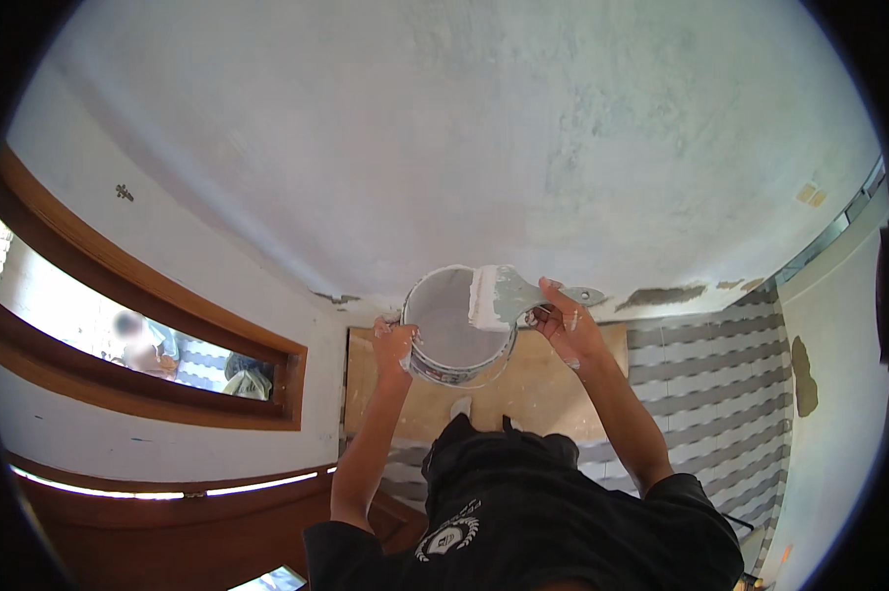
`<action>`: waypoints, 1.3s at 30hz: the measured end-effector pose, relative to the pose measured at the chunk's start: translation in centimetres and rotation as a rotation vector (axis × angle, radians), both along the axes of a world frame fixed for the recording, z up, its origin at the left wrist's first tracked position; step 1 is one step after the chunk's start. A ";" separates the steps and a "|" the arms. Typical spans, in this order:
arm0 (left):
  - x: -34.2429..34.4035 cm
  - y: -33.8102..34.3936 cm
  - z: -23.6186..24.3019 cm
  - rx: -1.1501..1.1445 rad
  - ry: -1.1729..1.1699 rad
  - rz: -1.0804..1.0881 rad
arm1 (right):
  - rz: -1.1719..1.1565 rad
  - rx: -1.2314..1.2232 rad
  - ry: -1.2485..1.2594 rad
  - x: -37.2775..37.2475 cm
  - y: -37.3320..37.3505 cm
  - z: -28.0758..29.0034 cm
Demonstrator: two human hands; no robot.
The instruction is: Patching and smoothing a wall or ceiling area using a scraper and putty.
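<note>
The largest thing is the patchy, whitish wall (444, 128) before the person. Under it, a flat, tan wooden board (587, 379) covers part of the floor with grey and white pattern (710, 384). Above this board, somewhat toward its left edge, a round, pale bucket with paint-smeared sides (456, 373) is in the air. How much paint it has inside, I cannot tell. Over the right edge of its rim lies a wide, grey-handled brush with white-coated bristles (508, 300), the bristles pointing inward.

The left hand (393, 345) is closed on the left edge of the bucket, thumb over the rim. The right hand (567, 325) is closed around the brush handle.

In my judgement, the left grip should be firm and the bucket level, because 1 hand seems to carry most weight. It is better to wipe both brush faces lightly on the inner rim, so surplus falls inside and not on the board.
</note>
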State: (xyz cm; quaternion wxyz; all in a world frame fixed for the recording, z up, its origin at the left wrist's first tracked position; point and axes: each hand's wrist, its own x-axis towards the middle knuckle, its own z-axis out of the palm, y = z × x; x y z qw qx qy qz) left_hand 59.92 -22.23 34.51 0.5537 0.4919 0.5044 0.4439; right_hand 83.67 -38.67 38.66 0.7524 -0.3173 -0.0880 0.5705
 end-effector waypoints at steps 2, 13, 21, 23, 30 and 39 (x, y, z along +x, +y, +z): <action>0.2 2.2 0.5 0.057 0.108 -0.016 | 0.002 0.003 -0.064 0.8 0.9 1.5; 3.2 4.2 9.2 0.086 -0.118 -0.099 | 0.097 0.168 -0.087 4.5 7.1 11.2; 1.5 6.2 8.7 0.060 -0.204 -0.118 | 0.067 0.274 -0.701 10.7 12.2 25.7; 0.4 7.1 7.4 0.092 -0.189 -0.117 | -0.035 0.318 -0.858 11.9 14.2 30.2; -1.1 8.4 4.0 0.082 -0.239 -0.072 | -0.463 0.383 -1.199 10.8 16.4 45.0; -1.5 9.0 3.4 0.017 -0.207 -0.067 | -1.118 0.450 -2.637 12.7 20.4 46.3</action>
